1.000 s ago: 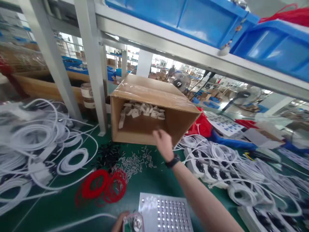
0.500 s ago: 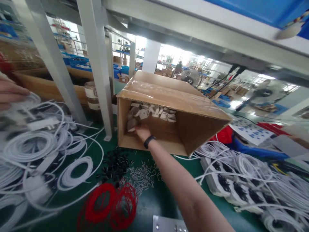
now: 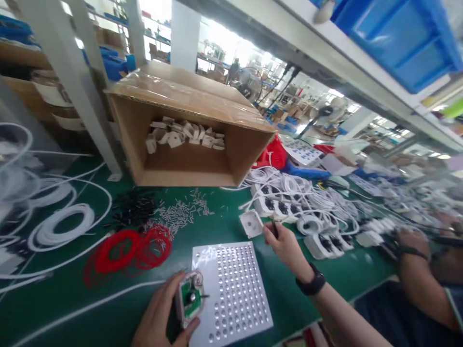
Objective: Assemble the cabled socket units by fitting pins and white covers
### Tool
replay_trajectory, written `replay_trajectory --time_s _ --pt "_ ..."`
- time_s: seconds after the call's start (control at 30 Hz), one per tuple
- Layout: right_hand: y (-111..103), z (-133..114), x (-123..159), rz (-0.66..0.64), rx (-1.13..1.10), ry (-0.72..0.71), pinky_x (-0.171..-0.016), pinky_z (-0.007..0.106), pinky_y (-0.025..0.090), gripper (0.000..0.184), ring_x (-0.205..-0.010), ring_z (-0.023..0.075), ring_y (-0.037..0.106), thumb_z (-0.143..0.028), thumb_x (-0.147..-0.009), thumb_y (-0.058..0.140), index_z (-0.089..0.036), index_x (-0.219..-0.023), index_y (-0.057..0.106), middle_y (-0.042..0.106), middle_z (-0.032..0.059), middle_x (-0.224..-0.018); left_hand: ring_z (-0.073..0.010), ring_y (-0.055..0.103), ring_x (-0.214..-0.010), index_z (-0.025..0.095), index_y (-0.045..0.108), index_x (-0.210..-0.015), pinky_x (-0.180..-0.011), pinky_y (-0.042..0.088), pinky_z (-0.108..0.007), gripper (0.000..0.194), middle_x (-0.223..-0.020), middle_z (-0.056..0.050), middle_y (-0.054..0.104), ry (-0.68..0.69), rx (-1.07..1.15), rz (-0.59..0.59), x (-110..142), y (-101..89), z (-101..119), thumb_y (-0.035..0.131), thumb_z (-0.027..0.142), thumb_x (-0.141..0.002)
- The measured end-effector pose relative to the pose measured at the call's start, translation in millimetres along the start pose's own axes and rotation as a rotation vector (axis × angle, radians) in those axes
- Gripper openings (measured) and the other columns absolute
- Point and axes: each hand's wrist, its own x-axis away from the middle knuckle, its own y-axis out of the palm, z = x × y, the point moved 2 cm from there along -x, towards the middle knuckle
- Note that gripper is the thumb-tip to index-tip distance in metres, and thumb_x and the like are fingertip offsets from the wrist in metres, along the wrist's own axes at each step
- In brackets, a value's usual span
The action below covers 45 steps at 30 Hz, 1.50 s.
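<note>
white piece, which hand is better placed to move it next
Likely the right hand: it holds the white piece, while the left hand holds a case with a green board.

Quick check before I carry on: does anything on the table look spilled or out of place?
The small metal pins look spilled: they lie loose across the green table, some among the red wire, with no tray around them. That could be deliberate.

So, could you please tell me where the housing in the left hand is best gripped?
Grip the housing by its outer walls, probably from the left, as the left hand does: its open face, turned toward the camera, bares the green board, best not pressed.
</note>
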Motion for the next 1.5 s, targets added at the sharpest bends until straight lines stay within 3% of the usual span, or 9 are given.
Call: replay_trajectory --time_s 0.27,0.57,0.7,0.83,1.0,1.17,1.27,1.37,1.5 --pt "-11 46 39 -0.044 0.461 -0.155 -0.074 0.034 0.048 0.036 -0.089 0.0233 0.065 -0.022 -0.092 0.037 -0.017 -0.124 0.051 0.067 0.0121 -0.105 -0.029 0.061 -0.107 0.025 0.041 -0.128 -0.094 0.048 -0.047 0.061 -0.127 -0.009 0.057 -0.191 0.003 -0.172 -2 -2.5 2 0.057 0.052 -0.075" --pt "23 -12 28 -0.044 0.508 0.151 -0.071 0.039 0.045 0.06 -0.082 0.0296 0.063 -0.058 -0.082 0.05 -0.015 -0.122 0.05 0.06 0.0178 -0.101 -0.0312 0.062 -0.1 0.019 0.048 -0.119 -0.086 0.051 -0.048 0.061 -0.113 -0.013 0.062 -0.198 -0.006 -0.099 -6 -2.7 12 0.065 0.048 -0.067" --pt "28 -31 29 -0.043 -0.142 0.129 -0.063 0.03 0.045 0.044 -0.073 0.0189 0.058 -0.049 -0.083 0.05 -0.017 -0.112 0.055 0.058 0.0125 -0.103 -0.0287 0.062 -0.101 0.019 0.042 -0.126 -0.088 0.05 -0.044 0.073 -0.119 -0.012 0.059 -0.244 0.03 -0.047 -3 -10.6 18 0.064 0.055 -0.067" --pt "38 -50 50 -0.376 -0.745 0.243 -0.037 0.021 0.025 0.05 -0.04 0.007 0.027 -0.053 -0.086 0.028 -0.021 -0.114 0.055 0.061 0.0056 -0.088 -0.0281 0.059 -0.101 0.02 0.048 -0.119 -0.091 0.047 -0.041 0.065 -0.113 -0.01 0.061 0.04 -0.105 0.087 -8 -25.3 47 0.068 0.053 -0.067" --pt "75 -64 77 -0.58 -1.271 0.503 -0.036 0.018 0.012 0.038 -0.038 0.0044 0.012 -0.048 -0.077 0.051 -0.024 -0.105 0.055 0.052 -0.0043 -0.066 -0.0286 0.057 -0.096 0.013 0.049 -0.117 -0.086 0.046 -0.04 0.057 -0.106 -0.013 0.062 0.279 -0.288 0.077 -21 -28.7 77 0.066 0.047 -0.074" --pt "85 -71 82 -0.578 -1.086 0.24 -0.035 0.018 0.023 0.038 -0.039 0.0071 0.03 -0.051 -0.08 0.051 -0.026 -0.109 0.051 0.051 -0.0038 -0.067 -0.0282 0.056 -0.093 0.012 0.048 -0.116 -0.083 0.046 -0.041 0.053 -0.102 -0.013 0.061 0.293 -0.352 0.037 -23 -22.2 78 0.062 0.046 -0.078" --pt "72 -82 81 -0.523 -0.832 -0.075 -0.066 0.027 0.048 0.039 -0.079 0.0178 0.057 -0.048 -0.086 0.045 -0.023 -0.115 0.05 0.059 0.0043 -0.097 -0.0282 0.056 -0.093 0.011 0.047 -0.117 -0.083 0.046 -0.041 0.057 -0.103 -0.013 0.061 0.313 -0.333 0.04 -23 -22.4 76 0.065 0.046 -0.075" --pt "62 -91 82 -0.483 -0.55 -0.312 -0.096 0.036 0.038 0.039 -0.11 0.0224 0.05 -0.038 -0.091 0.04 -0.02 -0.125 0.044 0.052 0.0079 -0.121 -0.0276 0.057 -0.093 0.01 0.046 -0.115 -0.081 0.047 -0.039 0.057 -0.102 -0.013 0.062 0.319 -0.286 0.063 -24 -24.0 73 0.068 0.043 -0.074" --pt "65 -97 87 -0.472 -0.342 -0.383 -0.096 0.037 0.038 0.042 -0.109 0.0222 0.051 -0.03 -0.091 0.041 -0.018 -0.131 0.037 0.05 0.0102 -0.124 -0.0262 0.057 -0.09 0.012 0.046 -0.116 -0.08 0.047 -0.038 0.049 -0.1 -0.012 0.062 0.303 -0.254 0.107 -22 -22.2 69 0.066 0.032 -0.075"
